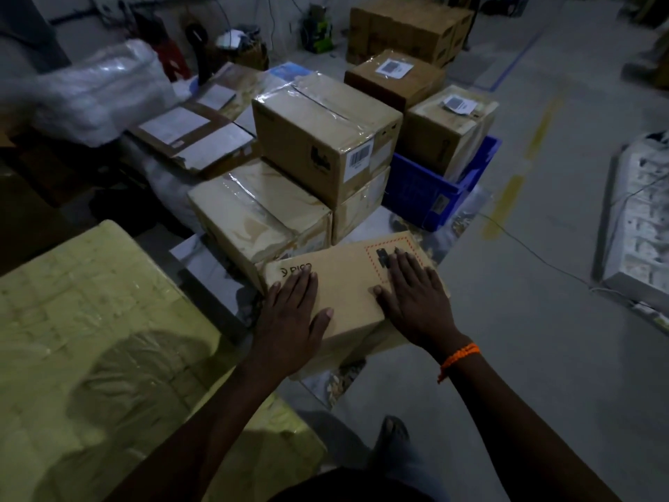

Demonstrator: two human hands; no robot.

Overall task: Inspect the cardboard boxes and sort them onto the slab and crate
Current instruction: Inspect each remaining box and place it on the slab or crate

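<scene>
While the person stands over the pile with one sandalled foot point(392, 432) on the grey floor, both hands lie on top of a flat cardboard box point(347, 288) printed with a logo and a red dashed rectangle. The left hand point(293, 320) rests palm down near the logo end, fingers straight and slightly spread. The right hand point(412, 298) presses flat over the dashed rectangle, fingers likewise extended, and an orange thread band point(459, 358) circles that wrist. Neither hand curls round an edge. The box sits at the near corner of a shiny pale slab point(202, 262), tilted a little across it.

To the left, close to the person, lies a large yellow-green wrapped bundle point(90, 320).

Just behind the flat box, touching it, a taped carton point(253, 215) sits on the slab. Beside that stand two more cartons, the upper carton point(322, 139) with a barcode sticker stacked on a lower carton point(358, 208). To their right a blue crate point(423, 193) holds a labelled box point(445, 128) that rises above its rim. A darker brown box point(394, 77) with a white label stands behind the crate.

On the left, flattened cardboard sheets point(195, 132) lie beside a clear plastic-wrapped bundle point(90, 88). Broken yellow floor marks point(506, 208) run to the right of the crate, and a white moulded tray point(640, 219) lies on the floor beyond them. Farthest back, a stack of big cartons point(409, 27) stands near the wall, in dim light.
</scene>
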